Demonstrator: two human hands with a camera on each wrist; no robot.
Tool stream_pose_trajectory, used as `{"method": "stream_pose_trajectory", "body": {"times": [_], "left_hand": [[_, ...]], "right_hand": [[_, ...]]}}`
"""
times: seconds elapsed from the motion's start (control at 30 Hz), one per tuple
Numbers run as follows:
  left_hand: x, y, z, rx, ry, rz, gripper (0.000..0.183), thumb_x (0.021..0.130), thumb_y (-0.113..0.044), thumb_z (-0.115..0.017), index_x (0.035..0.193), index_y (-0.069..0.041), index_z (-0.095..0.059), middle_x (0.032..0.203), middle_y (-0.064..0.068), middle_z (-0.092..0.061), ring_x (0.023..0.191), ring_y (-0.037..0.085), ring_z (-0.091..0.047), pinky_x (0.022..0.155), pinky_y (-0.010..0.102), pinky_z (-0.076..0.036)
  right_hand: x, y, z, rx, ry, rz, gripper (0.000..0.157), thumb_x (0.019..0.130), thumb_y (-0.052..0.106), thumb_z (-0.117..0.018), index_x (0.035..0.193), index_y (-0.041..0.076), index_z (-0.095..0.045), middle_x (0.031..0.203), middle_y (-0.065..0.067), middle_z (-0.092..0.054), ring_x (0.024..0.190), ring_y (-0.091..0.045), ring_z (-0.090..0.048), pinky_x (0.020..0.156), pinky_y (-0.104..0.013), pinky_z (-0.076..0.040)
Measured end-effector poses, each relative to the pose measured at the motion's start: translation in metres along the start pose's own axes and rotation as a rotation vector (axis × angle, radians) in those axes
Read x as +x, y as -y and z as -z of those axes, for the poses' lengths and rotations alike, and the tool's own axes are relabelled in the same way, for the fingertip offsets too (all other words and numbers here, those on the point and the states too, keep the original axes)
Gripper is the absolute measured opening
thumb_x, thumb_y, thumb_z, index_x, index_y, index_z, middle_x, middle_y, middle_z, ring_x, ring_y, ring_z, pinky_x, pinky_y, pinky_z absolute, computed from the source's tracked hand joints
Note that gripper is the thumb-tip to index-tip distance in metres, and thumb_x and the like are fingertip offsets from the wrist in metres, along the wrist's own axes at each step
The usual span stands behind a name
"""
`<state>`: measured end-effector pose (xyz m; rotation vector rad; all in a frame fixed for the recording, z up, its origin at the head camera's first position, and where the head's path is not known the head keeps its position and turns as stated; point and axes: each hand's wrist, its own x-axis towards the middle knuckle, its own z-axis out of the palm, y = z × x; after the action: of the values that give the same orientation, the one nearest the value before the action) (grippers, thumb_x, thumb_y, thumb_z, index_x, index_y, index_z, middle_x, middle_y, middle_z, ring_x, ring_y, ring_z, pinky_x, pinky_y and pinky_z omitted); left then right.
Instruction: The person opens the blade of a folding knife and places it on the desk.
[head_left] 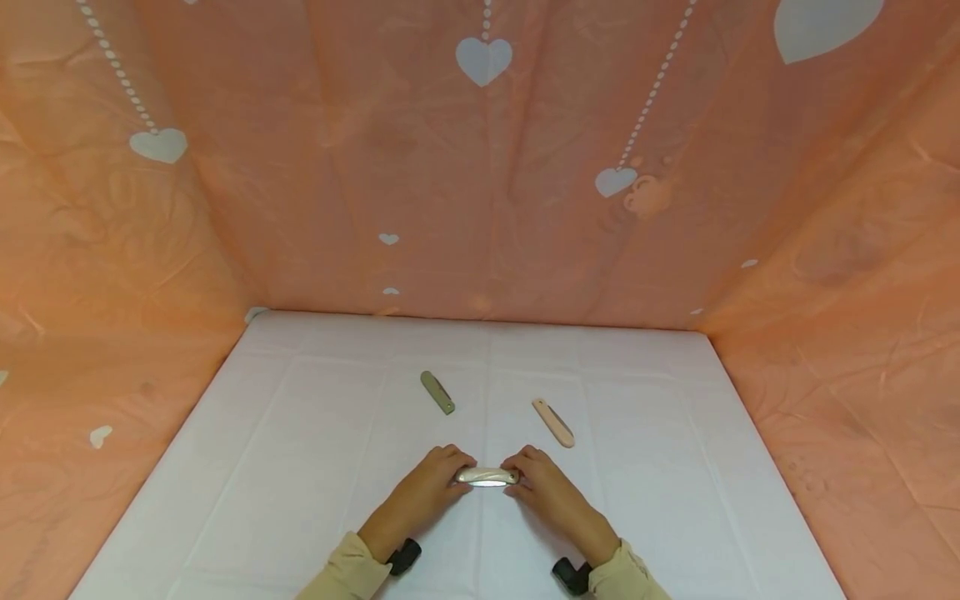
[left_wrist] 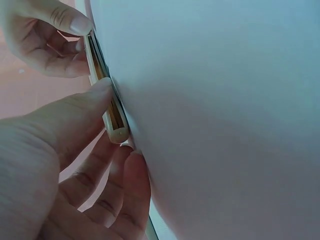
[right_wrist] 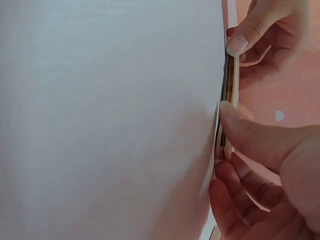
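Both hands hold a pearly, cream-handled folding pocketknife level between them, near the front of the white table. My left hand pinches its left end between thumb and fingers. The other end is pinched the same way by my right hand. In the left wrist view the long slot of the pocketknife shows between its handle sides, brownish inside. The right wrist view also shows the pocketknife edge-on, thumbs along one side. Fingertips hide parts of both ends.
A green folding knife lies on the white table beyond my left hand. Beyond my right hand lies a tan folding knife. Orange curtains with pale hearts hang around the back and sides.
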<state>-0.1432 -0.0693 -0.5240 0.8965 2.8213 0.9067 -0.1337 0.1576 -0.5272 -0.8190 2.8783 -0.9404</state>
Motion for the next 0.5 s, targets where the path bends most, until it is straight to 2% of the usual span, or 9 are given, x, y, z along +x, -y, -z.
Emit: {"method": "stream_pose_trajectory", "body": {"times": [0.27, 0.5], "left_hand": [[-0.0005, -0.001, 0.0006, -0.044, 0.009, 0.011, 0.02, 0.083, -0.015, -0.07, 0.102, -0.01, -0.065, 0.094, -0.006, -0.058, 0.086, 0.009, -0.048, 0.075, 0.025, -0.047], [-0.0027, 0.0006, 0.0011, -0.071, 0.041, 0.014, 0.021, 0.084, -0.018, -0.07, 0.104, -0.013, -0.065, 0.093, -0.009, -0.057, 0.086, 0.007, -0.048, 0.074, 0.024, -0.046]], "right_hand": [[0.0001, 0.0015, 0.0003, 0.066, 0.001, -0.038, 0.023, 0.079, 0.014, -0.074, 0.099, 0.009, -0.064, 0.089, 0.006, -0.051, 0.084, -0.01, -0.047, 0.075, -0.027, -0.047], [0.0002, 0.0036, 0.0005, 0.03, 0.01, -0.043, 0.021, 0.078, 0.017, -0.074, 0.095, 0.011, -0.064, 0.087, 0.006, -0.052, 0.083, -0.009, -0.046, 0.073, -0.026, -0.046]]}}
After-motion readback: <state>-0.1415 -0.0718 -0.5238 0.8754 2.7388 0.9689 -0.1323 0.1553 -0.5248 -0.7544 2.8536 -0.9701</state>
